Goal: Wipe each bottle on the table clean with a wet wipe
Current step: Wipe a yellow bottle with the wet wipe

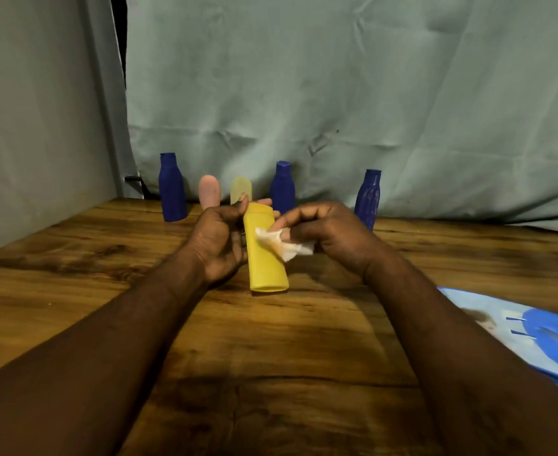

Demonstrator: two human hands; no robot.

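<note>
Contact is being made between the wet wipe and the yellow bottle. The white, crumpled wipe is being pinched by the curled fingers and thumb of the right hand and is being pressed on the upper half of the bottle's front face. The bottle is being gripped from its left side by the left hand; the fingers are being wrapped behind the body and the thumb is being laid along the edge near the cap. The bottle is being held slanted, cap end away from the person and flat base low over the wooden table; whether the base is touching the wood cannot be told.

Just beyond the grip a pink bottle and a pale yellow bottle are standing upright, partly hidden by the left hand. Beyond the grip to the left the left blue bottle is standing, straight behind the grip the middle blue bottle, and beyond the right hand the right blue bottle, all upright before a grey-green cloth. Well to the right of the grip, nearer to the person, a blue wipes pack is lying on the table.
</note>
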